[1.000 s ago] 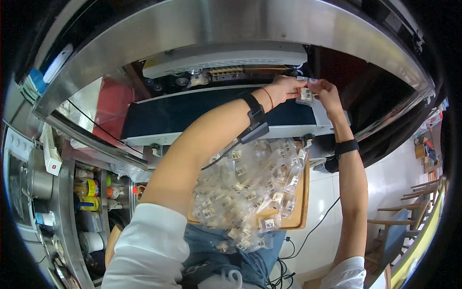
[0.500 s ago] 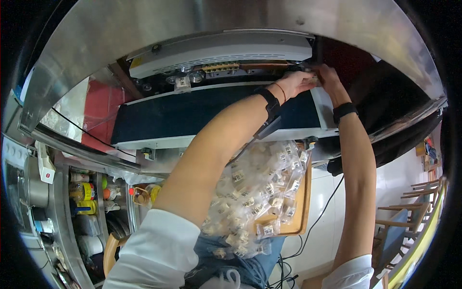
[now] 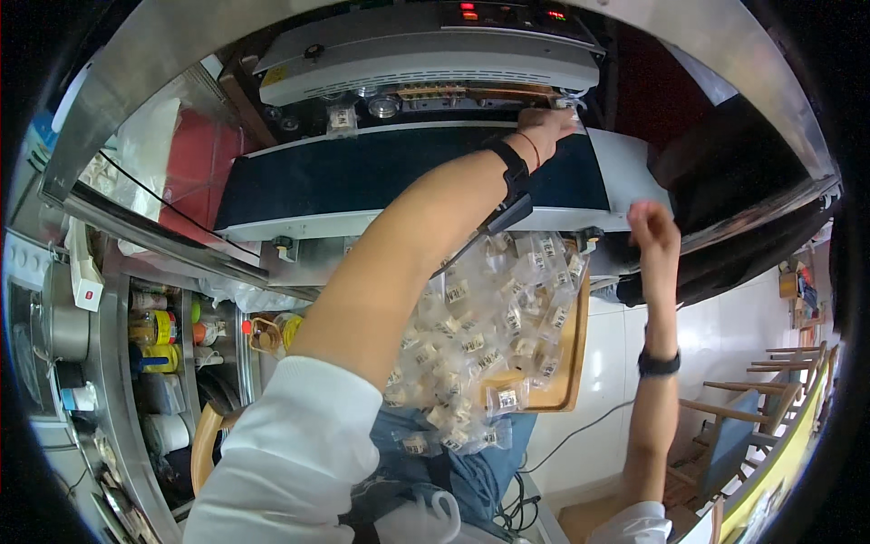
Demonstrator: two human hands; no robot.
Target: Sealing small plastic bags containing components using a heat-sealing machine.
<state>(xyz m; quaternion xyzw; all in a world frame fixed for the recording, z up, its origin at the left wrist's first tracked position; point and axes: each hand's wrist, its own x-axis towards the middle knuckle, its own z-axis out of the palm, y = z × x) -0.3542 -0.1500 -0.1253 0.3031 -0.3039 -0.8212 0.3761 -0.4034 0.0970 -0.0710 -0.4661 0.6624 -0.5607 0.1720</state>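
Small clear pouch [image 3: 569, 102] at the far end of the dark conveyor belt [image 3: 381, 177], under the sealing machine [image 3: 426, 63]; left hand [image 3: 546, 127] pinching its edge; right hand [image 3: 654, 234] loosely curled, empty, hovering near the belt's right end; likely light, limp, slippery; best pinched at the top edge; heap of similar pouches [image 3: 489, 335] on wooden tray [image 3: 569, 381].

Down the left side, a steel shelf rack [image 3: 118, 363] packed with yellow bottles [image 3: 156, 328], a blue bottle [image 3: 145, 360] and a white container [image 3: 168, 433]. Above it, a white power strip [image 3: 83, 272] fixed to the rail. Behind clear sheeting, a red panel [image 3: 195, 172]. Far right, wooden chairs [image 3: 770, 381] on a pale tiled floor. Low in the middle, black cables [image 3: 521, 508], perhaps trailing from something hidden.
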